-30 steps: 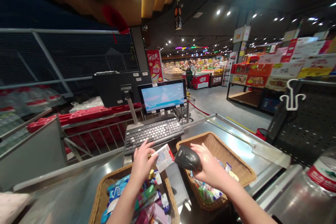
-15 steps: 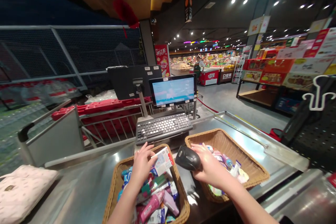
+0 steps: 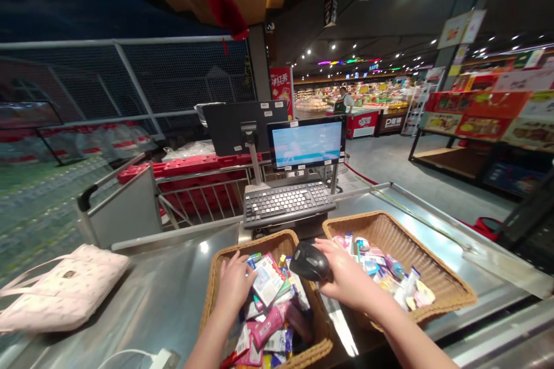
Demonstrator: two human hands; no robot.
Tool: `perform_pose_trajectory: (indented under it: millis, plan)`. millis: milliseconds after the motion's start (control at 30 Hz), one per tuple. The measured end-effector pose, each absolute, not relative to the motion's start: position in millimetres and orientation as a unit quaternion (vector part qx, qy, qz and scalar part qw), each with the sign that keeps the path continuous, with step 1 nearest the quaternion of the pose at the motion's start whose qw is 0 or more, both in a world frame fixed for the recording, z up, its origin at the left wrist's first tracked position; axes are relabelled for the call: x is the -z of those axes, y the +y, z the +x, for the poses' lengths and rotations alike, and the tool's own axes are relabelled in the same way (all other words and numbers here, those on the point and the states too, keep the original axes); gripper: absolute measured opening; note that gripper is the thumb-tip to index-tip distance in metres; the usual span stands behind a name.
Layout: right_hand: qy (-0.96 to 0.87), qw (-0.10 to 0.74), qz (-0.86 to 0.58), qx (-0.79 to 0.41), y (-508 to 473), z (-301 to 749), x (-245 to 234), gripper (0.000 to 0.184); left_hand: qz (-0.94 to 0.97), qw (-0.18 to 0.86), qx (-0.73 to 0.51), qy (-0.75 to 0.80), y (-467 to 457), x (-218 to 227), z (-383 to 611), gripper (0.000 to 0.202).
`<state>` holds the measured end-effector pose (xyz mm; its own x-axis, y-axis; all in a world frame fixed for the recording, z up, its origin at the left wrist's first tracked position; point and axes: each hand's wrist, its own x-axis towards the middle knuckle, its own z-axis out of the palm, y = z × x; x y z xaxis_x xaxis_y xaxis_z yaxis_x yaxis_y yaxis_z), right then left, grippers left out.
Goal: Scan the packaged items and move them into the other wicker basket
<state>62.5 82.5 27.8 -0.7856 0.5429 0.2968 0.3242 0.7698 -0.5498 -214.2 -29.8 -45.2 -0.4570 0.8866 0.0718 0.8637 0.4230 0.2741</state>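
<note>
My left hand [image 3: 234, 283] is closed on a small white and red packet [image 3: 267, 280], low over the left wicker basket [image 3: 282, 240], which is full of colourful snack packets. My right hand [image 3: 346, 277] grips a black handheld barcode scanner [image 3: 310, 261], its nose turned left toward the packet. The scanner hangs over the gap between the left basket and the right wicker basket [image 3: 450, 285], which holds several small packets.
A keyboard [image 3: 288, 202] and a lit screen [image 3: 306, 143] stand behind the baskets on the steel counter [image 3: 164, 294]. A pale pink handbag [image 3: 60, 288] lies at the left. A metal railing and red crates are beyond; store shelves stand far right.
My left hand has lowered the packet from in front of the scanner down into the left basket. The view has swung left and down; the scanner hand stays about where it was.
</note>
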Motion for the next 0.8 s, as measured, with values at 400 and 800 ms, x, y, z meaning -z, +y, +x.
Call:
perform_pose_trajectory:
  millis: [400,800]
  plan:
    - [-0.906,0.233,-0.276,-0.220,92,83,-29,0.058,0.606,0.034,-0.139,0.783,-9,36,-190,0.016]
    - [-0.848,0.293,-0.421,-0.130,157,219,-26,0.058,0.792,0.019,-0.153,0.591,134,39,-64,0.023]
